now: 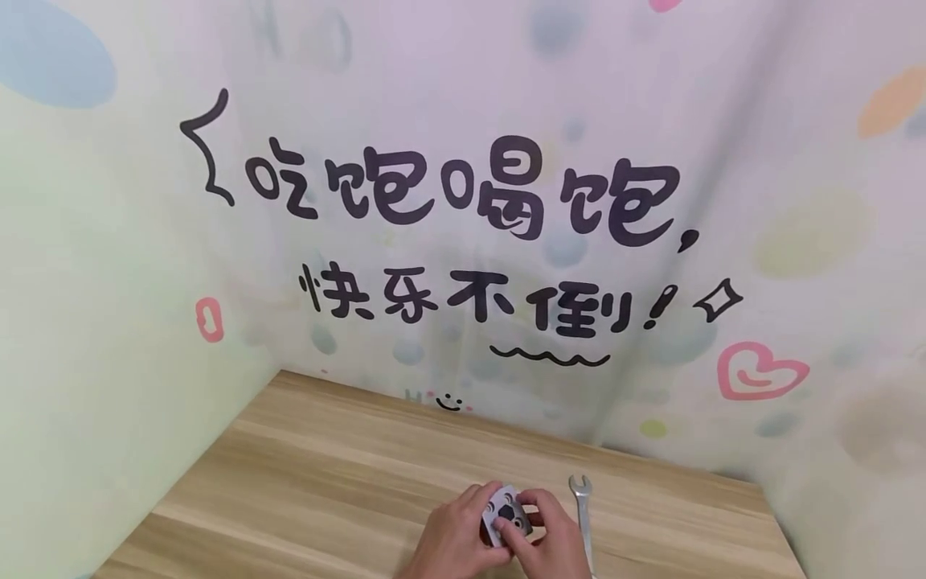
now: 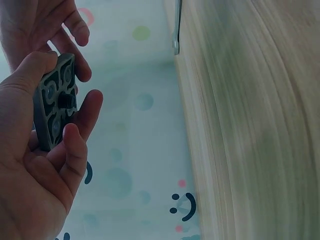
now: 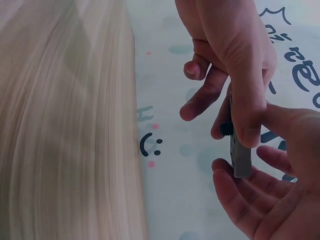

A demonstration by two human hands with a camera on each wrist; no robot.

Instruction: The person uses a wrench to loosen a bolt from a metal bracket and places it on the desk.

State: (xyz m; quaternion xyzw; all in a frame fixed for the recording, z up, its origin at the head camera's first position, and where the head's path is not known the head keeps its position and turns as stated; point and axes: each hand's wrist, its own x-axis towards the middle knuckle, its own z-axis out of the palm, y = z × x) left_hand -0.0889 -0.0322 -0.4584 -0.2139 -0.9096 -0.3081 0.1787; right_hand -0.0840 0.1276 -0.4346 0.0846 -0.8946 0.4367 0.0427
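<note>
Here, from my remote seat, left to right:
Left hand: I see it gripping the plate's left edge, thumb on the rim, fingers curled behind.
Plate: small grey square piece, held between both hands just above the table, near its front edge; a dark stud pokes from its back.
Right hand: pinching the plate's right side.
Wrench: flat on the table, just right of the hands.

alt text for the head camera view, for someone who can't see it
Two hands, the left hand and right hand, hold a small grey square plate above a wooden table. A metal wrench lies just to their right, and pastel walls with black Chinese lettering rise behind.
</note>
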